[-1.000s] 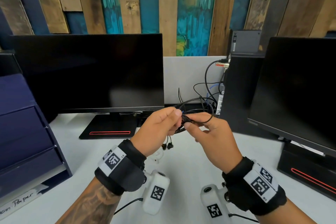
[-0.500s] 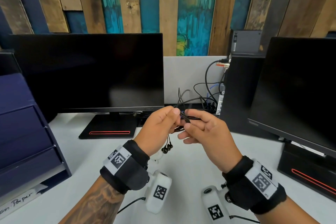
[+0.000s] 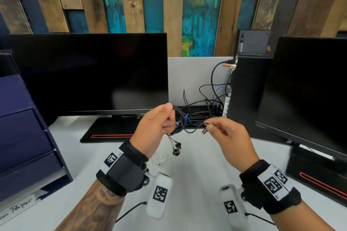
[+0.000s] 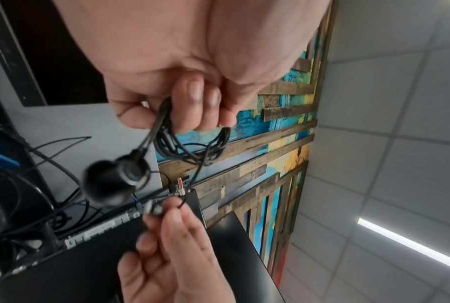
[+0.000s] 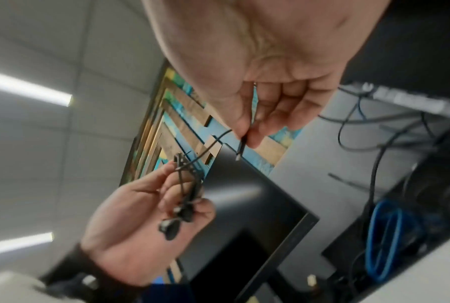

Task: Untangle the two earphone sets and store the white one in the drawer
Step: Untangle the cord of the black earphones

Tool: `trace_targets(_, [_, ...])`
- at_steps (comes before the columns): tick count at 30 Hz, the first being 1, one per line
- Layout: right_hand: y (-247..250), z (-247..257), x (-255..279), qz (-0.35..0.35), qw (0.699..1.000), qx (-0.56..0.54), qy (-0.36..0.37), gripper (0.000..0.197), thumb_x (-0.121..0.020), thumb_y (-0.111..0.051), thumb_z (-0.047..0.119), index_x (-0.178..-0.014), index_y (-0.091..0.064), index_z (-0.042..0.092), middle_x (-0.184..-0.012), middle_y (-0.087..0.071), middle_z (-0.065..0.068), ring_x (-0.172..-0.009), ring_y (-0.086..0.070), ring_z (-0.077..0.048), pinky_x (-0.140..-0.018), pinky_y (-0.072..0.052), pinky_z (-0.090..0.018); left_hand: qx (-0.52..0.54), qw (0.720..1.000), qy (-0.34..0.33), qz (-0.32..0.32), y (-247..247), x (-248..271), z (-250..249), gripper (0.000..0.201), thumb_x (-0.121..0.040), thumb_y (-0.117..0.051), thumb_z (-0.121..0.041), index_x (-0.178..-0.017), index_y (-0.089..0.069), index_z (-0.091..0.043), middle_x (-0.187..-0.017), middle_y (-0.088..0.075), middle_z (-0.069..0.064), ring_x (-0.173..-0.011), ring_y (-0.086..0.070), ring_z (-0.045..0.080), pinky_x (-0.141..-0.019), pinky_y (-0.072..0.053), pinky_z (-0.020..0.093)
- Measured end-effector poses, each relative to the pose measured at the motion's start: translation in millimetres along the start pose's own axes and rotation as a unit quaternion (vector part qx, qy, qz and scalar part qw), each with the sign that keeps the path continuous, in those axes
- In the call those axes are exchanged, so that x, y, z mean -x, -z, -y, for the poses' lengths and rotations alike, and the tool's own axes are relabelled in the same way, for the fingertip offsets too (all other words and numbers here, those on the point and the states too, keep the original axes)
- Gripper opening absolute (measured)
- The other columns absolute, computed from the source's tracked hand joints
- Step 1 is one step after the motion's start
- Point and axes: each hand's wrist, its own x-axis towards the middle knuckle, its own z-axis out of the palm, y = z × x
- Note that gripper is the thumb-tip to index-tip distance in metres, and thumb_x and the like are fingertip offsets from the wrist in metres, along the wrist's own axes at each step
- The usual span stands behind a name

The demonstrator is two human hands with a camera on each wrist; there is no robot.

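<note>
My left hand (image 3: 168,116) grips a coiled bundle of the black earphones (image 3: 180,120) above the desk. Their two earbuds (image 3: 176,148) hang below that fist. My right hand (image 3: 207,126) pinches the plug end (image 3: 205,130) of the black cable between thumb and forefinger, a short way right of the bundle, with a slack length of cable between. The left wrist view shows the coil (image 4: 192,147) under curled fingers (image 4: 195,106) and the blurred earbuds (image 4: 114,180). The right wrist view shows the pinched plug (image 5: 240,146). The white earphones (image 3: 160,157) lie on the desk under my left wrist, partly hidden.
A navy drawer unit (image 3: 24,137) with its drawers shut stands at the left edge of the white desk (image 3: 195,167). Two dark monitors (image 3: 90,73) (image 3: 308,88) stand behind. Loose black and blue cables (image 3: 212,103) lie between them at the back.
My hands have drawn apart. The right hand has pulled the plug end out to the right, and a length of black cable has come free of the bundle in my left hand.
</note>
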Motion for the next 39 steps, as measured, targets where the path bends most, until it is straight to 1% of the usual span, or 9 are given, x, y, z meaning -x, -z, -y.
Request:
trace_targets(6, [-21.2, 21.7, -1.3, 0.041, 0.969, -0.226, -0.088, 0.025, -0.092, -0.061, -0.007, -0.099, -0.075, 0.013, -0.080, -0.074, 0.002, -0.071, -0.060, -0.010, -0.066, -0.051, -0.023, 0.008, 0.999, 0.026, 0.029, -18.0, -1.3, 3.2, 0.036, -0.100, -0.046, -0.029, -0.070, -0.049, -0.010, -0.061, -0.026, -0.002, -0.054, -0.021, 0.010, -0.054, -0.016, 0.024])
trace_targets(10, [-21.7, 25.6, -1.2, 0.058, 0.964, -0.245, -0.086, 0.030, -0.091, -0.058, -0.011, -0.099, -0.075, 0.012, -0.077, -0.072, 0.001, -0.068, -0.059, -0.010, -0.064, -0.050, -0.022, 0.009, 0.999, 0.031, 0.022, -17.8, -1.4, 1.6, 0.038, -0.105, -0.042, -0.023, -0.071, -0.049, -0.009, -0.063, -0.027, -0.001, -0.054, -0.023, 0.008, -0.054, -0.017, 0.024])
trace_targets(17, [-16.4, 20.2, -7.8, -0.054, 0.967, -0.240, -0.068, 0.014, -0.096, -0.061, -0.002, -0.097, -0.069, 0.010, -0.078, -0.073, -0.003, -0.074, -0.068, -0.016, -0.062, -0.053, -0.027, 0.015, 0.998, 0.034, 0.041, -20.0, 3.0, -10.5, 0.036, -0.106, -0.037, -0.021, -0.074, -0.046, -0.009, -0.059, -0.023, -0.004, -0.054, -0.016, 0.012, -0.057, -0.012, 0.026])
trace_targets(21, [-20.7, 25.7, 0.1, 0.016, 0.959, -0.274, -0.075, 0.013, -0.094, -0.062, -0.003, -0.101, -0.070, 0.006, -0.083, -0.073, -0.014, -0.070, -0.069, -0.017, -0.062, -0.055, -0.027, -0.003, 0.998, 0.039, 0.043, -21.1, 2.7, -12.4, 0.037, -0.106, -0.036, -0.022, -0.074, -0.046, -0.009, -0.059, -0.024, -0.003, -0.053, -0.017, 0.012, -0.060, -0.013, 0.030])
trace_targets(24, [-22.6, 25.5, 2.4, 0.054, 0.945, -0.312, -0.082, 0.011, -0.093, -0.064, 0.000, -0.100, -0.070, 0.007, -0.075, -0.063, -0.014, -0.057, -0.054, -0.016, -0.053, -0.043, -0.025, -0.017, 0.999, 0.039, 0.031, -19.6, 1.1, -12.0, 0.038, -0.107, -0.036, -0.023, -0.073, -0.047, -0.008, -0.059, -0.024, -0.002, -0.053, -0.018, 0.011, -0.060, -0.013, 0.031])
trace_targets(30, [-23.8, 21.4, 1.9, 0.123, 0.926, -0.337, -0.115, 0.020, -0.086, -0.067, 0.013, -0.105, -0.069, 0.006, -0.074, -0.056, -0.013, -0.052, -0.046, -0.016, -0.051, -0.037, -0.027, -0.028, 0.999, 0.041, 0.017, -22.0, 0.0, -8.5, 0.037, -0.106, -0.038, -0.023, -0.073, -0.048, -0.009, -0.059, -0.026, -0.002, -0.050, -0.024, 0.007, -0.050, -0.021, 0.019])
trace_targets(33, [-21.1, 26.9, 2.8, 0.180, 0.908, -0.355, -0.132, 0.029, -0.083, -0.062, 0.017, -0.110, -0.064, 0.004, -0.073, -0.052, -0.010, -0.052, -0.043, -0.016, -0.053, -0.033, -0.029, -0.056, 0.998, 0.027, 0.009, -25.7, -0.2, -7.5, 0.033, -0.106, -0.039, -0.023, -0.081, -0.049, -0.005, -0.051, -0.036, -0.010, -0.044, -0.033, 0.003, -0.049, -0.031, 0.015])
trace_targets(36, [-19.4, 35.2, 6.8, 0.238, 0.896, -0.354, -0.126, 0.030, -0.086, -0.064, 0.018, -0.113, -0.054, 0.009, -0.071, -0.061, 0.004, -0.058, -0.041, -0.014, -0.054, -0.036, -0.027, -0.070, 0.997, 0.014, 0.007, -30.9, 1.0, -6.1, 0.031, -0.106, -0.038, -0.022, -0.088, -0.052, -0.002, -0.046, -0.046, -0.012, -0.044, -0.044, 0.001, -0.056, -0.040, 0.018])
trace_targets(39, [-23.8, 38.0, 7.0, 0.197, 0.925, -0.304, -0.113, 0.016, -0.094, -0.069, 0.010, -0.106, -0.058, 0.009, -0.080, -0.070, 0.002, -0.064, -0.055, -0.015, -0.059, -0.049, -0.030, -0.083, 0.996, 0.000, -0.010, -34.7, 2.4, -1.5, 0.032, -0.106, -0.040, -0.022, -0.085, -0.054, -0.001, -0.052, -0.052, -0.011, -0.051, -0.050, 0.005, -0.059, -0.045, 0.020])
